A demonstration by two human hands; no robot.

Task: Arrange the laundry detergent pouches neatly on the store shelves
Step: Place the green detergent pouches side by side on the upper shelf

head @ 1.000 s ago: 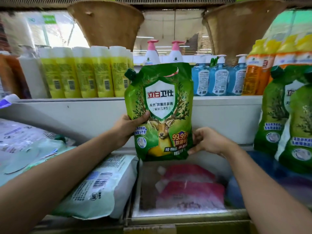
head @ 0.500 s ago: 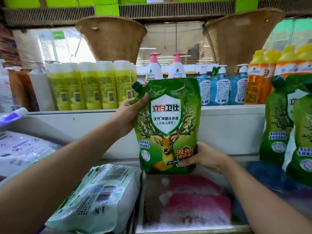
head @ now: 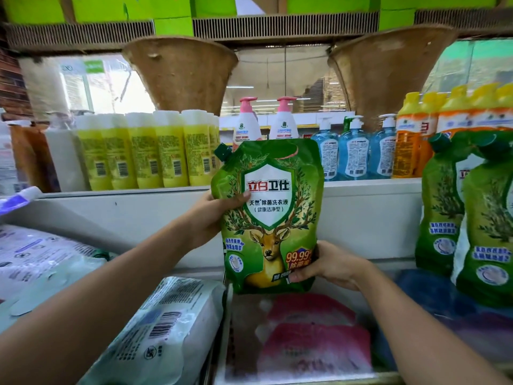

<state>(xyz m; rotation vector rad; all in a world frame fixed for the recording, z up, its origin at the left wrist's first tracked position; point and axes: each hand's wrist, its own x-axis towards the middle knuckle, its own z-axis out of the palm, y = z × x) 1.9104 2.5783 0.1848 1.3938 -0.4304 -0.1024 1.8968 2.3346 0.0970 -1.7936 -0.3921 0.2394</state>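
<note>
A green detergent pouch (head: 270,215) with a deer picture and a dark green corner cap is held upright in front of the white shelf back. My left hand (head: 212,215) grips its left edge at mid height, thumb across the front. My right hand (head: 329,263) grips its lower right corner. Two more green pouches of the same kind (head: 472,215) stand upright at the right. The held pouch's bottom hangs just above a tray of pink pouches (head: 311,337).
Pale green and white pouches (head: 163,332) lie flat at the lower left. On the upper shelf (head: 369,181) stand yellow bottles (head: 144,151), pink pump bottles (head: 247,120), blue pump bottles (head: 352,151) and orange bottles (head: 410,140). Two brown cones (head: 180,76) hang overhead.
My left hand slid from the pouch's cap corner down to its left edge. My right hand kept its grip on the bottom right corner. The pouch stays upright.
</note>
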